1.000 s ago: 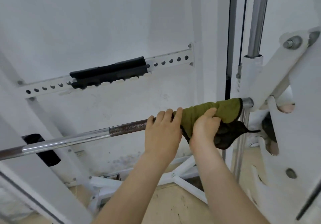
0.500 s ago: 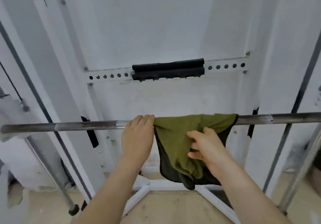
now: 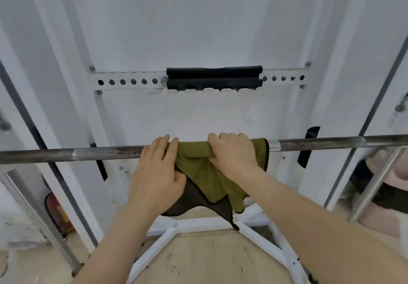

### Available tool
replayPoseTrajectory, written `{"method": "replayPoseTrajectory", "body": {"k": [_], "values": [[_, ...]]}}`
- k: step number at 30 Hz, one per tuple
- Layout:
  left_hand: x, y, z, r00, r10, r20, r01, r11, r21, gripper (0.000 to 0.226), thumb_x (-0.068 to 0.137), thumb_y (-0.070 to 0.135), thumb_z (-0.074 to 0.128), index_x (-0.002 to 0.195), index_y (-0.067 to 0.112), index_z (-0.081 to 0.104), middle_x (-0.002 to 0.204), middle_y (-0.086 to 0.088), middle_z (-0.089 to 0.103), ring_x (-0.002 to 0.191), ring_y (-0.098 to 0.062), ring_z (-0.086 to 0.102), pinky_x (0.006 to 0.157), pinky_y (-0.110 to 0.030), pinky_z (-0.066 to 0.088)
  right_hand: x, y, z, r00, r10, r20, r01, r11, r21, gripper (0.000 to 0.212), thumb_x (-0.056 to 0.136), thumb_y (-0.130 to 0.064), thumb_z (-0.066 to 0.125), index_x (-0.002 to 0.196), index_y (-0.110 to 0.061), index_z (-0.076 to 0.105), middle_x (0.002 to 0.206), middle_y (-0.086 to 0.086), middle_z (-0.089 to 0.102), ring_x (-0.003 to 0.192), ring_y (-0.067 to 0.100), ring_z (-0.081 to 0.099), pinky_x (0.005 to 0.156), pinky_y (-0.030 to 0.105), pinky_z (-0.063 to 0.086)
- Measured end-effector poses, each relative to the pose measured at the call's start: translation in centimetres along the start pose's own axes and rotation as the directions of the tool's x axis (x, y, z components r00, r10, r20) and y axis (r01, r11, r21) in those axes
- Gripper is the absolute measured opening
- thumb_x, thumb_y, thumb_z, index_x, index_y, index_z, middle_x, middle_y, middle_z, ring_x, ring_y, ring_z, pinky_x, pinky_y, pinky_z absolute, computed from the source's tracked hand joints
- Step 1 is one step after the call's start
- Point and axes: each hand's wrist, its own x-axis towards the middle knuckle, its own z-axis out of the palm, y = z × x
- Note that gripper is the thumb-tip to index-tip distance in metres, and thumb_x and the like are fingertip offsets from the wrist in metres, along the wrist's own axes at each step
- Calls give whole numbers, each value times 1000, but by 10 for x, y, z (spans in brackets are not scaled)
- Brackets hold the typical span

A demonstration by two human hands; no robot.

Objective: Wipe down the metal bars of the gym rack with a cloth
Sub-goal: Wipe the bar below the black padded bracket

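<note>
My left hand (image 3: 157,171) lies over the metal bar (image 3: 106,154), fingers together and curled on the left edge of the green cloth (image 3: 204,173). My right hand (image 3: 234,154) clamps the cloth down onto the bar, fingers wrapped over the top. The cloth hangs between and below both hands. Beyond my fingertips, a black pad (image 3: 214,78) sits on a white holed crossbar (image 3: 128,82); white base tubes (image 3: 205,224) lie below.

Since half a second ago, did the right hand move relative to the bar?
Yes. The right hand went from pinching the hanging cloth below the bar up onto the bar, over the cloth.
</note>
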Motion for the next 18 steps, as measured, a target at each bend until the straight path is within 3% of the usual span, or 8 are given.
{"method": "replayPoseTrajectory", "body": {"k": [3,5,8,11,14,18], "values": [[3,12,3,992,124,-17,-123,991,60,59,83,32,44,139,14,48,145,-8,46,133,-26,41,114,-46,26,3,38,-6,983,-136,122,128,989,73,25,92,-48,49,92,-23,44,72,-8,50,65,17,53,54,31,40],[8,25,7,981,191,-26,-188,978,85,57,86,37,39,137,17,52,140,-4,52,129,-23,47,111,-45,30,-11,74,-8,973,-149,178,135,987,86,36,90,-62,44,93,-26,44,74,-9,53,68,15,55,59,33,47],[19,60,22,952,306,-13,-304,951,59,58,87,39,36,139,17,50,143,-3,50,131,-22,46,109,-45,34,-46,137,-4,987,-81,139,74,996,51,45,90,-64,36,117,-30,51,93,-9,60,85,17,59,75,35,45],[31,110,41,931,365,-6,-365,930,47,60,87,39,46,142,15,45,146,-8,45,135,-26,41,112,-45,27,-80,185,0,1000,7,10,-7,999,47,53,94,-57,34,133,-25,52,113,-3,65,104,22,59,90,39,42],[41,158,55,921,389,-16,-390,921,-7,62,82,32,63,140,14,48,144,-9,47,134,-27,44,111,-46,27,-111,222,4,992,119,-53,-113,988,101,45,98,-34,32,138,-23,51,132,-2,59,122,24,53,103,44,39],[48,230,77,899,437,-29,-438,898,-26,58,80,34,59,135,16,54,141,-10,51,131,-25,48,110,-47,32,-156,273,11,947,274,-170,-244,953,178,49,91,-6,45,137,-18,53,141,0,52,132,27,43,103,48,43]]}}
